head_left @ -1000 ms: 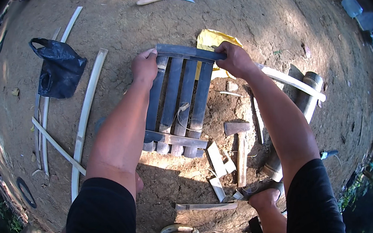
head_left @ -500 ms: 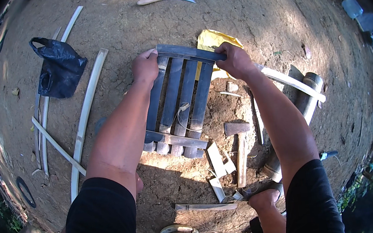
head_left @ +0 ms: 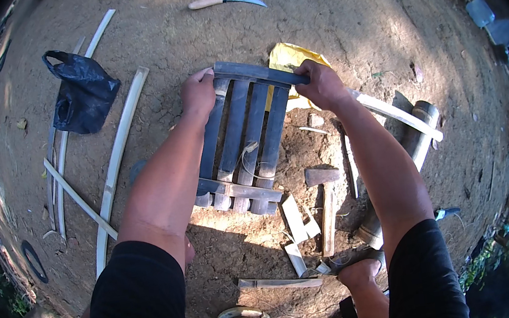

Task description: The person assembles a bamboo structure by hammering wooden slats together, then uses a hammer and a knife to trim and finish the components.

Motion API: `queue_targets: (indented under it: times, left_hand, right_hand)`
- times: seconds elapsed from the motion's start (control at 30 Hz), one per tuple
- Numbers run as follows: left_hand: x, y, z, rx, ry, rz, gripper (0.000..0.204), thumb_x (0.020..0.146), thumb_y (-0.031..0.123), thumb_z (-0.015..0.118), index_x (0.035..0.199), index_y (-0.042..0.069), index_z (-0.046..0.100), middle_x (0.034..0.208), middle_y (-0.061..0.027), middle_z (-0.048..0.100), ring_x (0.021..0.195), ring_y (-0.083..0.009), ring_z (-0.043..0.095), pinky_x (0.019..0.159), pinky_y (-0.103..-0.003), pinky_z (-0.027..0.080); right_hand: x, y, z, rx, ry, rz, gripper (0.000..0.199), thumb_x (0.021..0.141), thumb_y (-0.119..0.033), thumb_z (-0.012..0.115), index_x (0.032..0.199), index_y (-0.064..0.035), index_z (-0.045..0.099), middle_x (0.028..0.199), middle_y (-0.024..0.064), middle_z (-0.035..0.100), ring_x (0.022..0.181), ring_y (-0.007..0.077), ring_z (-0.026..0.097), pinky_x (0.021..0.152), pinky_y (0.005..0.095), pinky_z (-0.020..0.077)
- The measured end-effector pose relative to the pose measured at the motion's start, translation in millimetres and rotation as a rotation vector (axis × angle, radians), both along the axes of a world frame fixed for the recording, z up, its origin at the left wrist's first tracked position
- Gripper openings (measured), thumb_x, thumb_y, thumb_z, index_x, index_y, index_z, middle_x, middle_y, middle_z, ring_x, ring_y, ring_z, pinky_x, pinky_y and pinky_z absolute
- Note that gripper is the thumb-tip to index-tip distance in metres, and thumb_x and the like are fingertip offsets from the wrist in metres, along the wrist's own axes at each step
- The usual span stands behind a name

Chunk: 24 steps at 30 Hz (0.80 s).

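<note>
Both arms reach forward to a small dark slatted bamboo frame (head_left: 241,125), several slats joined by a crosspiece at each end. My left hand (head_left: 198,94) grips the left end of the far crosspiece, thumb on top. The right end of that crosspiece is pinched in my right hand (head_left: 321,84). A thin loop of cord or wire hangs on the middle slats. Behind the frame and my right hand lies a crumpled yellow sheet (head_left: 287,54). On the dirt right of the near crosspiece is a hatchet (head_left: 327,210) with a wooden handle.
A curved knife (head_left: 229,0) lies at the far side. At left are a black plastic bag (head_left: 82,94) and long pale split strips (head_left: 119,156). A thick bamboo pole (head_left: 421,138) lies at right. Bamboo offcuts (head_left: 293,219) sit near my foot (head_left: 362,273).
Almost nothing differs. Both hands keep their hold on the frame's far crosspiece, and the view has shifted very slightly.
</note>
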<state>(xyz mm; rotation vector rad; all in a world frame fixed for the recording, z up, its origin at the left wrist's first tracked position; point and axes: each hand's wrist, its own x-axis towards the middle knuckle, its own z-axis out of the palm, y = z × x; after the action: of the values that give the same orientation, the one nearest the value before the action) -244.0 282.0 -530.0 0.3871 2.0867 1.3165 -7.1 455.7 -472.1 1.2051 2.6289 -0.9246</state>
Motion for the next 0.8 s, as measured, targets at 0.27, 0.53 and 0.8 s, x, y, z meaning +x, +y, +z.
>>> queue_targets:
  times: [0.27,0.53,0.8]
  left_hand:
    - [74.2,-2.8,149.7,0.279,0.973,-0.563,0.046,0.099,0.027,0.059,0.139,0.005,0.053,0.141,-0.0184,0.052,0.137,-0.035,0.043,0.117,-0.051,0.029]
    - [167.3,-29.5,306.3,-0.163,0.583,-1.362,0.037,0.096,0.039,0.062,0.115,0.007,0.064,0.093,-0.0193,0.07,0.09,-0.0409,0.066,0.082,-0.052,0.05]
    - [221.6,-98.1,455.7,-0.103,0.624,-1.468,0.035,0.098,0.042,0.058,0.103,0.008,0.065,0.091,-0.0165,0.069,0.091,-0.0374,0.068,0.079,-0.05,0.05]
  right_hand:
    - [52.7,-30.8,99.6,0.12,0.172,0.085,0.03,0.078,-0.017,0.073,0.106,-0.007,0.069,0.086,0.0155,0.073,0.083,0.0333,0.072,0.081,0.0411,0.0565]
    - [141.3,-126.7,253.9,0.209,0.282,0.182,0.025,0.076,-0.016,0.073,0.099,-0.0119,0.064,0.074,0.0062,0.069,0.074,0.0288,0.068,0.081,0.0405,0.0442]
    - [207.2,-220.9,403.1,0.334,0.284,0.118,0.027,0.078,-0.015,0.074,0.102,-0.0095,0.065,0.079,0.0085,0.07,0.079,0.0298,0.068,0.08,0.0403,0.0444]
